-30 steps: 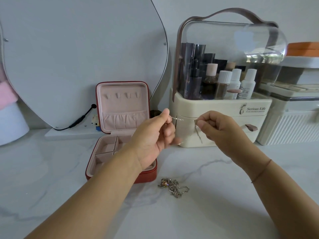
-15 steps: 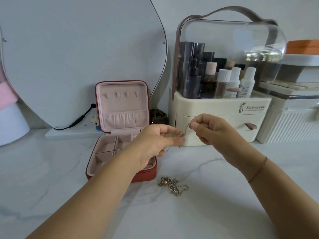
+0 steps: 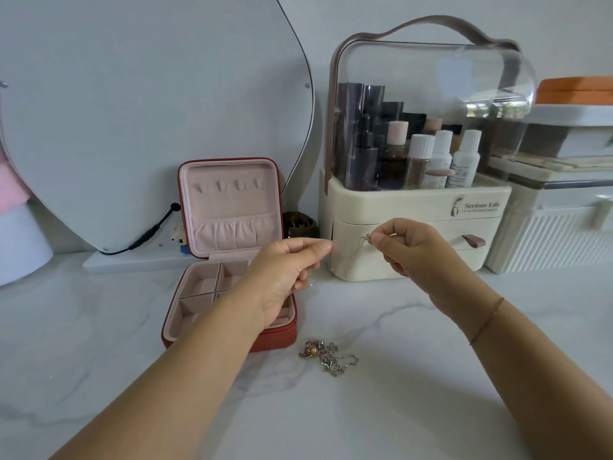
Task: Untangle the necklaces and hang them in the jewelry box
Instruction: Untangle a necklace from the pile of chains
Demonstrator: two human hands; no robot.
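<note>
One fine chain (image 3: 365, 238) pinched between left hand (image 3: 288, 273) and right hand (image 3: 408, 247), frame centre; tangled pile (image 3: 326, 356) lower centre untouched; jewelry box (image 3: 278, 340) hooks (image 3: 229, 185) bare.

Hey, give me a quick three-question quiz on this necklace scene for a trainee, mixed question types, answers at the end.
1. True or false: the jewelry box stands open, its lid upright.
2. The tangled pile of necklaces lies: A) inside the box; B) on the table, by the box's front corner; C) hung on the lid's hooks.
3. What do the left hand and the right hand pinch between them?
Key: 1 true; 2 B; 3 a thin chain.
</note>
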